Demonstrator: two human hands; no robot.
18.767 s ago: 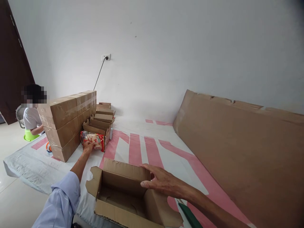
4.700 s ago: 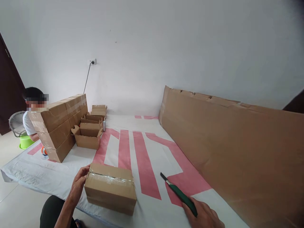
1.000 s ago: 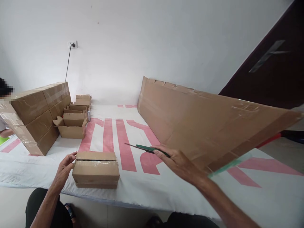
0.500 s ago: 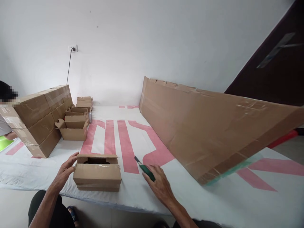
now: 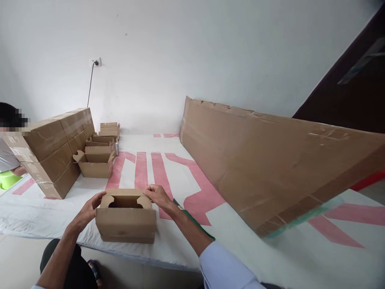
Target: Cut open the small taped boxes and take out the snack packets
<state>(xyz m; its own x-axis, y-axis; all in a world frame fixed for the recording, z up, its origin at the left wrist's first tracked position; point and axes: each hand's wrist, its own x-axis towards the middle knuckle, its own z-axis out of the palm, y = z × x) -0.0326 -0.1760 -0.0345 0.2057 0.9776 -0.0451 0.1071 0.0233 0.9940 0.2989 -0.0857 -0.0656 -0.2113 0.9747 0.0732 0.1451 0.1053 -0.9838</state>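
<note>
A small brown cardboard box (image 5: 126,224) sits in front of me near the table edge, its top partly open with the end flaps turned in. My left hand (image 5: 90,210) grips the box's back left corner. At the back right corner, my right hand (image 5: 156,196) pinches the lid flap (image 5: 124,193) between thumb and fingers. A green-handled knife (image 5: 195,220) lies on the cloth, partly hidden by my right forearm; its dark blade tip points away from me.
Taped cardboard boxes (image 5: 49,148) are stacked at the left, with several open boxes (image 5: 96,168) beside them. A large cardboard sheet (image 5: 270,168) stands along the right. Behind the stack is another person (image 5: 10,150) near a green container (image 5: 9,180). Pink-patterned white cloth (image 5: 237,249) covers the table.
My right hand has put the knife down on the cloth and moved left to the box's flap. The flap now stands further open, showing more of the inside. My left hand stays at the box.
</note>
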